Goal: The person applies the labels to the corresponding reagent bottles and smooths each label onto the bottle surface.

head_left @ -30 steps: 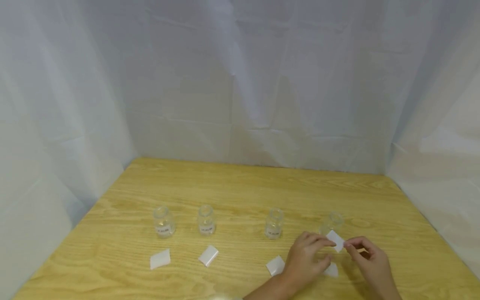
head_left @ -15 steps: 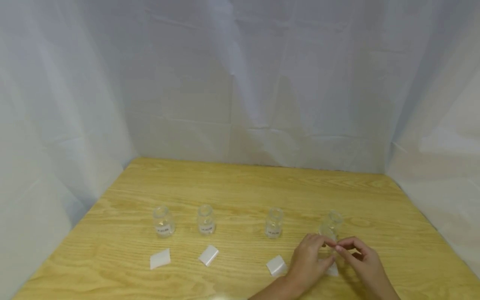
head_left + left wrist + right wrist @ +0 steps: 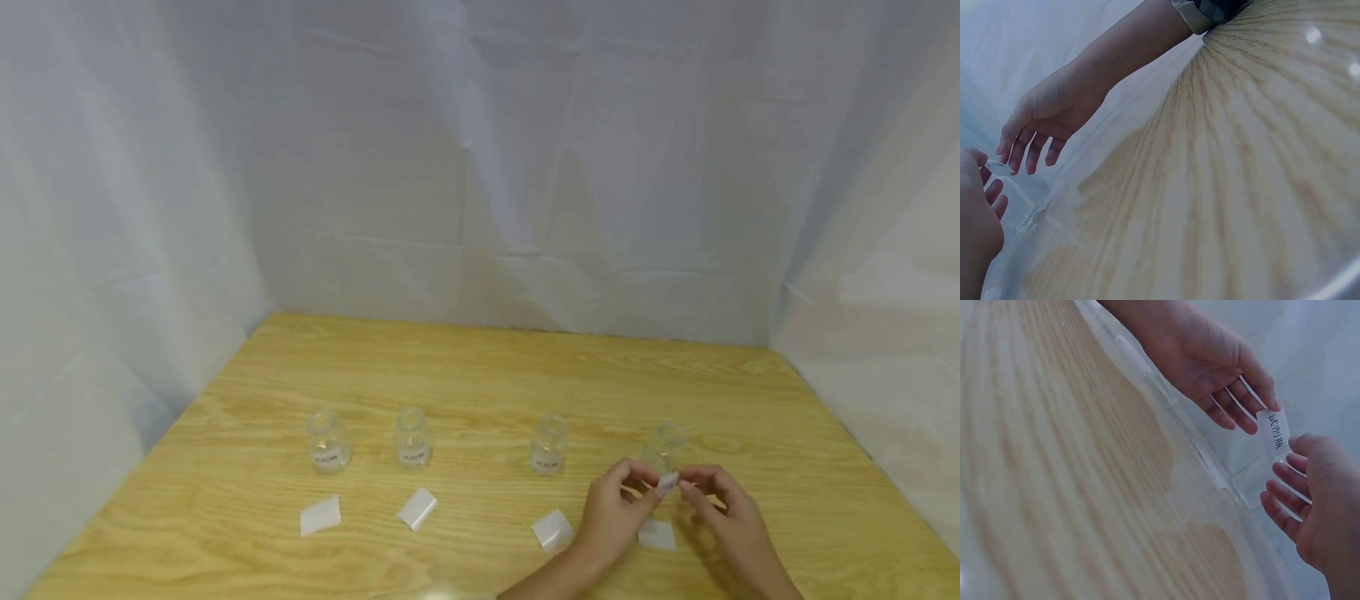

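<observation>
Between the fingertips of both hands is a small white label (image 3: 667,482) bearing black printed characters, clearly seen in the right wrist view as a narrow strip (image 3: 1273,432). My left hand (image 3: 613,510) pinches one end of it with thumb and finger. At the other end, my right hand (image 3: 726,510) pinches it the same way. Just behind the label stands a clear glass bottle (image 3: 664,448), partly covered by the hands. Below the hands a white paper piece (image 3: 657,535) lies on the table.
Three more glass bottles stand in the row, each with a white printed label: far left (image 3: 327,442), second (image 3: 412,438) and third (image 3: 549,445). White paper pieces lie before them, among them the left paper (image 3: 320,516). White curtains (image 3: 480,167) enclose the wooden table (image 3: 480,375).
The label, earlier a wider white square face-up, was hidden by the fingers and now shows its printed side. Both hands drew together, then slightly apart. The paper below shows more fully.
</observation>
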`<state>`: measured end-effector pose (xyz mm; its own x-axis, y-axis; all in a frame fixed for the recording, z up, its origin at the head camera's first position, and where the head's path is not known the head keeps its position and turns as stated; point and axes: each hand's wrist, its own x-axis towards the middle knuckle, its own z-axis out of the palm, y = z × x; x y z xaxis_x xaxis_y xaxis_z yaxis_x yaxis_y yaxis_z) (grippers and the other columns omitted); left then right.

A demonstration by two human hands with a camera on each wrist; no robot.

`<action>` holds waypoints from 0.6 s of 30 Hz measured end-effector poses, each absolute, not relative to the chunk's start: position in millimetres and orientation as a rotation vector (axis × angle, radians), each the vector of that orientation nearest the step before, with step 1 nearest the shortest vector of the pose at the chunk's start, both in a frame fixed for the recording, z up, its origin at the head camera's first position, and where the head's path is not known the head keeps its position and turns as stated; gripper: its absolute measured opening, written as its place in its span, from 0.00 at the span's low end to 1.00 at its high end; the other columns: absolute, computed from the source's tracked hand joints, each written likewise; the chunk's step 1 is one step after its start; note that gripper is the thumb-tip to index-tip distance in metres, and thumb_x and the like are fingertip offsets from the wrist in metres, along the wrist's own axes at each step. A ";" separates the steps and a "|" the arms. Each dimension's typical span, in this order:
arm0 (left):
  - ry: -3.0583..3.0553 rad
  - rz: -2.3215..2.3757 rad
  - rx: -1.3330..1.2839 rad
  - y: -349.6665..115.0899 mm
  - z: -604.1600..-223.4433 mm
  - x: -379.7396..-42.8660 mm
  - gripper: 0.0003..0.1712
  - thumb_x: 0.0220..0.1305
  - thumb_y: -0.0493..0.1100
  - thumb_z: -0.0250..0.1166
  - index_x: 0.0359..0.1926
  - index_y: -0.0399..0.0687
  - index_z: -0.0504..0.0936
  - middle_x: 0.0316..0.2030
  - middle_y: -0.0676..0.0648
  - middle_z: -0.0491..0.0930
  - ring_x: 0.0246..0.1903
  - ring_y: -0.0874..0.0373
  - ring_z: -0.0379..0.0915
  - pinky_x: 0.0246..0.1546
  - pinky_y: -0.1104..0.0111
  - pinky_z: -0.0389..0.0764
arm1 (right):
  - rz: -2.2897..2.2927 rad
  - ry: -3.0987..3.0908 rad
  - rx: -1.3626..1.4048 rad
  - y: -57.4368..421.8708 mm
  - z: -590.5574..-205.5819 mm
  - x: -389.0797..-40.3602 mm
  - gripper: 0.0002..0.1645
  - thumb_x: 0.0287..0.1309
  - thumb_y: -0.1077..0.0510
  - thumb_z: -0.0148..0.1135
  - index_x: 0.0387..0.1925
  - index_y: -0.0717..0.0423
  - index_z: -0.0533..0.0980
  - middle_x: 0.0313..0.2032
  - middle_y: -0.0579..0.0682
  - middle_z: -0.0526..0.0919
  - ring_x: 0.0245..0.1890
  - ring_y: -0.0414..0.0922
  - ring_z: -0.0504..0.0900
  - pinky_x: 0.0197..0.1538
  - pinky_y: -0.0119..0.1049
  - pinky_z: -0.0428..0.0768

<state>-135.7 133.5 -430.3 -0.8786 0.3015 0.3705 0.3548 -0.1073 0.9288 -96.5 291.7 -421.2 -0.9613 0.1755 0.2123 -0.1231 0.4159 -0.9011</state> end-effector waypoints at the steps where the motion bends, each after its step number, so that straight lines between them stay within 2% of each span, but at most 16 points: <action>1: -2.073 -2.178 -0.766 133.3 -430.0 -135.7 0.05 0.57 0.34 0.64 0.35 0.41 0.78 0.33 0.49 0.80 0.31 0.70 0.72 0.30 0.76 0.76 | 1.571 -2.403 -0.049 291.6 -421.3 -96.5 0.14 0.65 0.58 0.52 0.46 0.66 0.71 0.37 0.43 0.77 0.34 0.38 0.73 0.30 0.34 0.79; 12: -2.122 -2.167 -0.727 132.6 -428.0 -135.7 0.05 0.57 0.35 0.65 0.36 0.41 0.78 0.33 0.49 0.80 0.32 0.69 0.72 0.30 0.77 0.75 | 1.560 -2.378 -0.028 292.7 -425.0 -98.5 0.12 0.63 0.62 0.54 0.45 0.67 0.71 0.35 0.43 0.78 0.33 0.39 0.74 0.27 0.34 0.79; 18: -2.131 -2.134 -0.710 133.4 -431.4 -137.8 0.04 0.57 0.36 0.65 0.34 0.42 0.79 0.31 0.56 0.79 0.30 0.70 0.72 0.29 0.77 0.75 | 1.518 -2.394 -0.098 291.0 -423.2 -97.9 0.10 0.63 0.60 0.55 0.38 0.67 0.73 0.33 0.42 0.77 0.29 0.39 0.76 0.28 0.33 0.78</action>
<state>-137.8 133.4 -431.4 -0.8941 0.2857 0.3450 0.3446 -0.0532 0.9372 -97.9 291.0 -423.2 -0.9515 0.2177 0.2173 -0.1037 0.4380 -0.8930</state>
